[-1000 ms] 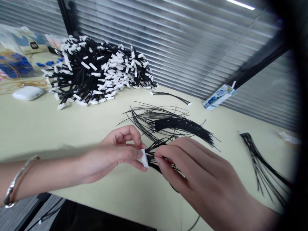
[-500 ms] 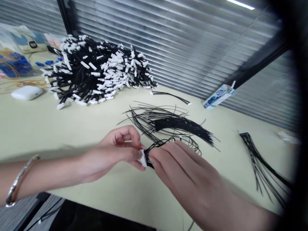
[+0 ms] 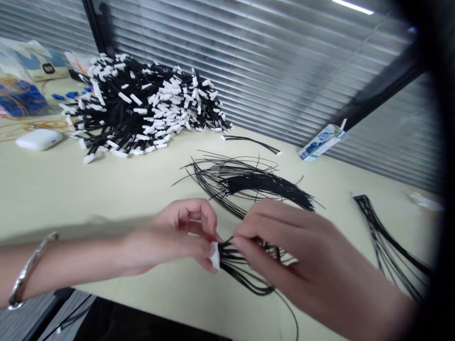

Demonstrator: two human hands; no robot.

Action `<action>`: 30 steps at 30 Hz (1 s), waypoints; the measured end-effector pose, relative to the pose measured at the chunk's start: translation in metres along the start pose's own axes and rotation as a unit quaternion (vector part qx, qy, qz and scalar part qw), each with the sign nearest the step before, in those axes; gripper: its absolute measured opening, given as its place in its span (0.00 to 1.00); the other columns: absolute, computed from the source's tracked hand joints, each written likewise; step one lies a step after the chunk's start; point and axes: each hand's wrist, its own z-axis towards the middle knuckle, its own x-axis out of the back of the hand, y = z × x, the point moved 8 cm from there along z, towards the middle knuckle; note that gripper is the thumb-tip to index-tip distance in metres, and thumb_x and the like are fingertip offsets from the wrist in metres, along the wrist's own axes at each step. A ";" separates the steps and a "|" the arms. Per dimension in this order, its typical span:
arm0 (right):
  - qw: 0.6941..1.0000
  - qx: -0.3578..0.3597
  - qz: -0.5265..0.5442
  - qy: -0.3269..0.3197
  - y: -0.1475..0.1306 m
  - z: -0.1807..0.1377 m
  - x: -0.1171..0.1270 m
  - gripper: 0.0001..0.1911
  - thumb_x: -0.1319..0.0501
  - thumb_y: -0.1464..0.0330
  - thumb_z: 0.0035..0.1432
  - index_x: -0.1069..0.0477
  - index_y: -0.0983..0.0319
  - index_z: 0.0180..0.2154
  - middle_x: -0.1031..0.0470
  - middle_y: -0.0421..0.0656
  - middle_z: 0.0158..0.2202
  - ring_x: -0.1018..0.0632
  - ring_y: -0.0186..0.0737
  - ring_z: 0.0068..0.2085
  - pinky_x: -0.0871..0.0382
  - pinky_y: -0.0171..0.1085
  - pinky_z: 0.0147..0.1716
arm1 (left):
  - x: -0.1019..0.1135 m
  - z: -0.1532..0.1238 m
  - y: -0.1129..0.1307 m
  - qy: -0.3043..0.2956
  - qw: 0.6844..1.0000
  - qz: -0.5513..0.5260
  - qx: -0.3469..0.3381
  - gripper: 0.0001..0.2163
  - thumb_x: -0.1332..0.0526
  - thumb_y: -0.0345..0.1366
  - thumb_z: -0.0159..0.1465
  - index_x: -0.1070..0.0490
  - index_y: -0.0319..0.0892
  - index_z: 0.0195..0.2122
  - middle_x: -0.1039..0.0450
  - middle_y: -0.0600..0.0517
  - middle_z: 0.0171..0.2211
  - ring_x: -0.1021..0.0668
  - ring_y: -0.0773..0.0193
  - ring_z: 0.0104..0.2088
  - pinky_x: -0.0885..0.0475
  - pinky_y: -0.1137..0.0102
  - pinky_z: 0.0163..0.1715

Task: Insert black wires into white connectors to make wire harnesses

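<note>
My left hand [image 3: 177, 234] pinches a small white connector [image 3: 214, 255] between thumb and fingers, just above the table's near edge. Thin black wires [image 3: 245, 274] run from the connector to the right and loop down. My right hand [image 3: 298, 255] is closed on these wires right beside the connector, its fingertips pressed against them. A silver bracelet [image 3: 26, 272] sits on my left wrist. Behind my hands lies a loose bundle of black wires [image 3: 256, 182] on the table.
A big heap of black wire harnesses with white connectors [image 3: 142, 106] fills the back left. A white case [image 3: 38, 139], blue packets [image 3: 19, 97], a small carton [image 3: 322, 141] and another black wire bunch [image 3: 386, 246] lie on the pale table [image 3: 71, 189]. Window blinds stand behind.
Both hands have dropped slightly toward the table's near edge. My right hand turned and pulled the wires into a loop below the connector. The left hand keeps its pinch.
</note>
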 end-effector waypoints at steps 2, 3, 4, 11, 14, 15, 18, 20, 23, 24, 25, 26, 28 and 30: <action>0.998 -0.047 0.000 0.042 0.014 0.002 0.015 0.10 0.47 0.71 0.64 0.30 0.60 0.30 0.29 0.37 0.29 0.29 0.29 0.30 0.38 0.31 0.27 | -0.004 -0.002 -0.002 -0.022 1.000 0.020 0.005 0.09 0.34 0.22 0.52 0.32 0.39 0.28 0.26 0.54 0.29 0.21 0.68 0.28 0.21 0.72 0.30; 0.996 -0.058 -0.022 0.060 0.021 0.002 0.020 0.10 0.47 0.71 0.64 0.30 0.60 0.31 0.28 0.37 0.30 0.29 0.29 0.30 0.39 0.31 0.26 | -0.006 -0.003 -0.002 -0.032 0.999 0.035 0.006 0.09 0.34 0.21 0.52 0.32 0.39 0.28 0.25 0.54 0.29 0.20 0.68 0.28 0.22 0.76 0.28; 0.994 -0.069 -0.048 0.066 0.029 0.002 0.022 0.10 0.46 0.70 0.64 0.30 0.60 0.31 0.28 0.38 0.30 0.29 0.30 0.30 0.40 0.31 0.26 | -0.007 -0.003 -0.002 -0.039 0.998 0.052 0.006 0.09 0.34 0.21 0.52 0.32 0.39 0.28 0.24 0.53 0.29 0.20 0.68 0.28 0.24 0.80 0.25; 0.968 -0.110 -0.160 -0.158 0.092 0.005 -0.039 0.09 0.43 0.65 0.62 0.29 0.62 0.35 0.27 0.43 0.32 0.25 0.41 0.36 0.36 0.38 0.34 | -0.009 -0.004 -0.003 -0.051 0.993 0.109 0.021 0.10 0.35 0.21 0.50 0.32 0.40 0.28 0.24 0.55 0.29 0.19 0.69 0.28 0.28 0.84 0.22; 0.973 -0.120 -0.147 -0.129 0.095 0.016 -0.056 0.12 0.46 0.63 0.65 0.29 0.64 0.36 0.27 0.45 0.35 0.26 0.44 0.40 0.35 0.40 0.39 | -0.008 -0.003 -0.004 -0.045 0.994 0.101 0.017 0.09 0.34 0.21 0.50 0.32 0.39 0.28 0.24 0.54 0.29 0.19 0.69 0.27 0.28 0.84 0.22; 0.976 -0.117 -0.145 -0.112 0.093 0.019 -0.061 0.13 0.46 0.62 0.65 0.29 0.65 0.37 0.27 0.46 0.36 0.26 0.44 0.41 0.34 0.40 0.40 | -0.008 -0.002 -0.004 -0.045 0.995 0.094 0.013 0.09 0.34 0.21 0.50 0.32 0.39 0.28 0.24 0.54 0.29 0.19 0.69 0.27 0.28 0.84 0.22; 0.979 -0.110 -0.150 -0.088 0.090 0.024 -0.075 0.12 0.45 0.63 0.64 0.31 0.67 0.39 0.27 0.49 0.38 0.27 0.45 0.41 0.34 0.41 0.39 | -0.008 -0.001 -0.003 -0.045 0.996 0.079 0.001 0.08 0.34 0.22 0.51 0.31 0.39 0.27 0.24 0.54 0.29 0.20 0.69 0.26 0.27 0.83 0.21; 0.980 -0.105 -0.146 -0.088 0.090 0.024 -0.082 0.09 0.46 0.69 0.64 0.31 0.67 0.40 0.27 0.49 0.37 0.27 0.44 0.40 0.34 0.41 0.38 | -0.008 -0.001 -0.003 -0.043 0.996 0.080 0.005 0.08 0.34 0.22 0.51 0.31 0.39 0.27 0.24 0.54 0.29 0.20 0.69 0.26 0.26 0.82 0.21; 0.983 -0.094 -0.129 -0.090 0.093 0.021 -0.084 0.11 0.49 0.76 0.63 0.32 0.67 0.44 0.27 0.48 0.38 0.26 0.41 0.40 0.34 0.39 0.38 | -0.009 -0.001 -0.003 -0.038 0.996 0.082 0.013 0.09 0.34 0.21 0.50 0.32 0.39 0.27 0.24 0.54 0.29 0.20 0.69 0.25 0.27 0.83 0.20; 0.984 -0.093 -0.123 -0.091 0.094 0.020 -0.084 0.13 0.50 0.77 0.63 0.33 0.66 0.47 0.27 0.47 0.39 0.26 0.41 0.41 0.34 0.38 0.38 | -0.008 -0.001 -0.003 -0.035 0.996 0.082 0.017 0.09 0.34 0.21 0.50 0.32 0.39 0.27 0.23 0.54 0.29 0.20 0.69 0.25 0.28 0.83 0.20; 0.985 -0.094 -0.118 -0.090 0.095 0.020 -0.082 0.15 0.50 0.77 0.62 0.34 0.66 0.49 0.27 0.47 0.41 0.26 0.41 0.41 0.34 0.38 0.38 | -0.008 -0.002 -0.004 -0.030 0.996 0.082 0.020 0.08 0.34 0.22 0.50 0.32 0.39 0.27 0.23 0.54 0.29 0.20 0.69 0.25 0.28 0.83 0.19; 0.985 -0.096 -0.113 -0.089 0.096 0.020 -0.079 0.16 0.50 0.78 0.62 0.33 0.66 0.50 0.27 0.48 0.41 0.26 0.41 0.42 0.34 0.38 0.39 | -0.007 -0.002 -0.004 -0.026 0.996 0.080 0.024 0.08 0.34 0.22 0.50 0.32 0.39 0.26 0.23 0.54 0.29 0.20 0.69 0.25 0.28 0.83 0.19; 0.985 -0.103 -0.105 -0.087 0.098 0.020 -0.071 0.15 0.50 0.78 0.61 0.30 0.65 0.46 0.27 0.47 0.41 0.26 0.40 0.41 0.35 0.38 0.39 | -0.007 -0.002 -0.005 -0.022 0.996 0.078 0.027 0.09 0.35 0.21 0.50 0.32 0.39 0.26 0.23 0.54 0.29 0.20 0.69 0.25 0.28 0.82 0.20; 0.985 -0.111 -0.097 -0.084 0.099 0.021 -0.061 0.13 0.50 0.77 0.61 0.28 0.64 0.40 0.27 0.45 0.38 0.26 0.39 0.39 0.36 0.37 0.38 | -0.007 -0.001 -0.004 -0.021 0.997 0.072 0.025 0.09 0.35 0.20 0.49 0.32 0.39 0.26 0.24 0.55 0.28 0.20 0.68 0.25 0.27 0.81 0.20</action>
